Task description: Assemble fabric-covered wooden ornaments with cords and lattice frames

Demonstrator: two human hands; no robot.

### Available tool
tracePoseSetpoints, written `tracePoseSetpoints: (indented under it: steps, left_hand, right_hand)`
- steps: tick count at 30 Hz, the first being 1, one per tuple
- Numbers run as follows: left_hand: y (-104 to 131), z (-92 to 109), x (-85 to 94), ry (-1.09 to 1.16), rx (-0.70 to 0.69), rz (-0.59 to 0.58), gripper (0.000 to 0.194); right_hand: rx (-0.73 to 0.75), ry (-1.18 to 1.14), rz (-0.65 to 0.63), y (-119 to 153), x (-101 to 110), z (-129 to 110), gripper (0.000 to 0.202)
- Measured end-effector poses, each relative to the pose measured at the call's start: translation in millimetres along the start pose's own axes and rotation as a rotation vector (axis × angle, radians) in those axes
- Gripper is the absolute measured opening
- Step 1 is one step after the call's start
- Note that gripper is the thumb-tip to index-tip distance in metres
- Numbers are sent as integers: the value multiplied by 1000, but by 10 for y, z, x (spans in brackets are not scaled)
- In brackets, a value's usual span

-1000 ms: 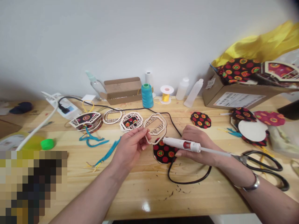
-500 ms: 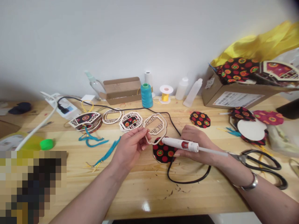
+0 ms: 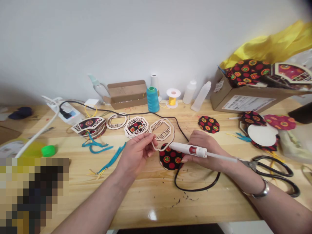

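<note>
No lettering is legible (the carton label (image 3: 248, 103) is too blurred).

Craft workshop, or a corner set up as one. A wooden counter (image 3: 136, 208) is set against a plain wall (image 3: 146, 39) and littered with dark scraps. Fretwork frames (image 3: 133, 123), a patterned fabric cutout (image 3: 209, 124), a teal thread cone (image 3: 153, 101), a yellow thread spool (image 3: 172, 101) and scissors (image 3: 253, 166) are laid out. A corded glue gun (image 3: 188, 149) is held. A cardboard box (image 3: 219, 99) is piled with similar pieces.
</note>
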State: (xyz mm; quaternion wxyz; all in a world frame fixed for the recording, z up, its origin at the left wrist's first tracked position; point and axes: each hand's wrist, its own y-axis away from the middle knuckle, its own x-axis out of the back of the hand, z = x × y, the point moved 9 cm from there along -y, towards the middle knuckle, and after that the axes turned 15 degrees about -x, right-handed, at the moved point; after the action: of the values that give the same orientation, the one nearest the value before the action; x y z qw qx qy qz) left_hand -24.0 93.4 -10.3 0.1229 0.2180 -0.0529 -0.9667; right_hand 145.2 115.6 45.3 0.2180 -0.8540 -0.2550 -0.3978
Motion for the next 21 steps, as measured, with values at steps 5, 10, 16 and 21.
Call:
tracePoseSetpoints:
  steps: [5,10,16,21]
  left_hand:
    - [9,3,-3,-2,4,4,17]
    - [6,-1,-12,-1,7,-5,17]
    - [6,1,-5,0,3,-1,17]
    - [3,-1,-5,-3,1,-2,18]
  right_hand:
    - [5,11,-6,-5,-7,-7,46]
    - [8,17,-11,-7,-12,-9,46]
    - [11,29,-2,-2,10,-25,45]
    - [24,33,-7,0,4,-34,47]
